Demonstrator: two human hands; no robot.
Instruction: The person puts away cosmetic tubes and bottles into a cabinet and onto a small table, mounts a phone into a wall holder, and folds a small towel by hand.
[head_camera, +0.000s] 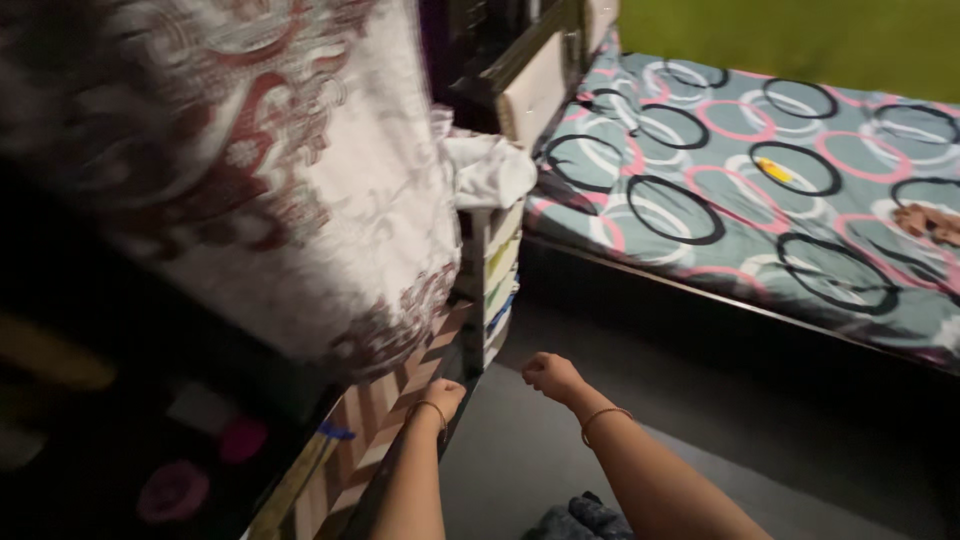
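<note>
Two fists (441, 396) (550, 375) beside drawer unit (497, 270)

curtain: big white cloth with a maroon swirly print (300, 180), pretty blurred, hanging up and to the left of the left hand (443, 395)
bed: teal sheet covered in black, white and pink rings (720, 200), past the right hand (550, 375) and off to its right
on the sheet: small yellow bit (775, 170) and a brown scrap (930, 222), both well away from the hands
rack: narrow white shelf unit with coloured stuff in it (497, 280), just ahead of the left hand
on top of it: crumpled white cloth (490, 170)
floor: plain grey (520, 460), below the right hand
wall: flat green (800, 35), behind the bed
</note>
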